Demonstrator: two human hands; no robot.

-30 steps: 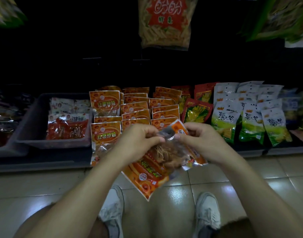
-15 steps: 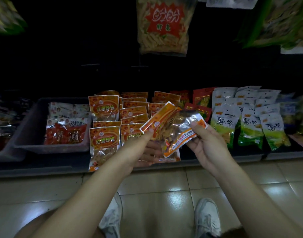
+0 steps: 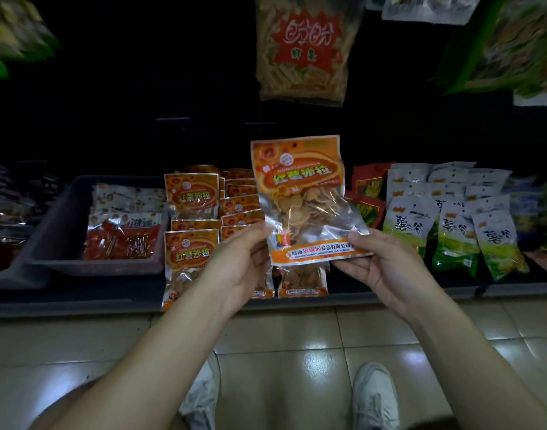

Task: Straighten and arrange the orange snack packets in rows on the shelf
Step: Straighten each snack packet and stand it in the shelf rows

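Grip: left hand (image 3: 238, 262) and right hand (image 3: 380, 268) pinch orange packet (image 3: 300, 193), now raised upright.

- The raised orange packet (image 3: 297, 193) reads "红薯沙拉", with "河南筑康园食品有限公司" on its bottom strip.
- The shelved orange packets (image 3: 191, 197) read "红薯沙拉".
- The hanging bag (image 3: 306, 48) reads "盼盼" and "虾条".
- The white-green packets (image 3: 405, 226) read "薯谷".

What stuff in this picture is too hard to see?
- Head view: some shelved orange packets hide behind the held orange packet.
- Head view: green bags at top right are blurred and cut by the edge.
- Head view: the shelf's back is too dark.
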